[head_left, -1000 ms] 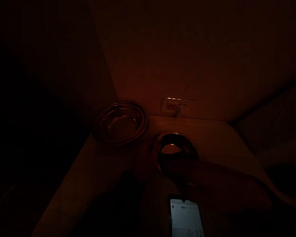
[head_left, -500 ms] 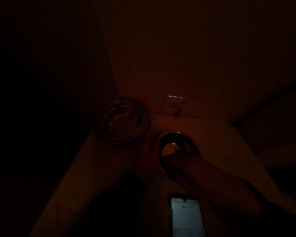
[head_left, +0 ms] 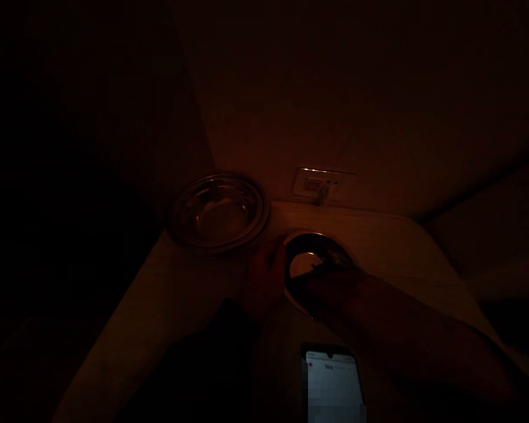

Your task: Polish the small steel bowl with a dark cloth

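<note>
The scene is very dark. A shiny metal bowl point(head_left: 306, 264) stands on the table in front of me. My left hand point(head_left: 267, 279) grips its left rim, the thumb up by the edge and the fingers in shadow. From the right, my right hand point(head_left: 339, 294) reaches over the near rim, its fingers down inside the bowl. Those fingers are lost in the dark, so whether they hold anything does not show. What lies in the bowl, if anything, is also hard to make out.
Wider metal dishes point(head_left: 223, 220), seemingly stacked, stand at the table's back left. A phone point(head_left: 332, 382) with a lit screen lies at the near side, below the bowl. Behind the pale tabletop point(head_left: 379, 235), a wall socket point(head_left: 321, 183) has something plugged in.
My right hand has shifted slightly inside the bowl, and its forearm reaches further to the lower right. My left hand stays at the rim. The bowl has hardly moved.
</note>
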`<state>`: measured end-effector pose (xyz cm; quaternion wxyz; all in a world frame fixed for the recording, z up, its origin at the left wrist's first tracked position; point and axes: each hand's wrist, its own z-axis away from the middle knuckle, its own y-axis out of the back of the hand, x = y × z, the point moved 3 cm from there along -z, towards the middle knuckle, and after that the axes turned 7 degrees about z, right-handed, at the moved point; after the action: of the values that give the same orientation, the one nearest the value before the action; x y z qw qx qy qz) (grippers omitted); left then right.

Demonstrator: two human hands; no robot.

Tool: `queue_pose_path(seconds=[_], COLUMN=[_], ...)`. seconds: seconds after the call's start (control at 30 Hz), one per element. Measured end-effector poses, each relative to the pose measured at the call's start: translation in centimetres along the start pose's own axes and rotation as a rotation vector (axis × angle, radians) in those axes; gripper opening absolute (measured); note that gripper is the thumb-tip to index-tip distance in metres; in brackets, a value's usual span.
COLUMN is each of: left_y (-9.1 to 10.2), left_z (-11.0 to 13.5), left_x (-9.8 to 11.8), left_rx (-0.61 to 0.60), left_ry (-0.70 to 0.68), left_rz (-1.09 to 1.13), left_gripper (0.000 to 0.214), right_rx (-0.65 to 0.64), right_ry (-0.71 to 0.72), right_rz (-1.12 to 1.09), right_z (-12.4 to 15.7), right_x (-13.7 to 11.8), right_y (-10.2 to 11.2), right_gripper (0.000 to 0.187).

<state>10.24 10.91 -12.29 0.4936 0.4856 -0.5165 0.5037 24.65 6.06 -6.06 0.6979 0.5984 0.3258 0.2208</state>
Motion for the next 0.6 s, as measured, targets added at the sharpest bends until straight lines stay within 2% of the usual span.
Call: queue_pose_path(seconds=[0.13,0.3,0.53,0.6], left_y=[0.0,0.1,0.2,0.1], left_z=[0.0,0.0,-0.1,-0.1], left_x=[-0.2,-0.2,-0.1,-0.2], left_rx=[0.013,0.02,0.01,0.007], left_ry=[0.016,-0.013,-0.011,-0.014], left_rz=[0.0,-0.021,-0.02,-0.026], left_gripper=[0.033,0.033,0.032,0.032], right_rx=[-0.013,0.031,-0.048,-0.054], right_ry=[0.009,-0.02,0.074,0.079], right_rz=[-0.089,-0.148,-0.066,-0.05], right_z=[-0.5,-1.4,0.2,0.3], right_x=[-0.5,-0.8,-0.3,-0.3], right_y=[-0.2,-0.9,1.3,1.3], right_gripper=[0.026,0.027,0.029,0.027])
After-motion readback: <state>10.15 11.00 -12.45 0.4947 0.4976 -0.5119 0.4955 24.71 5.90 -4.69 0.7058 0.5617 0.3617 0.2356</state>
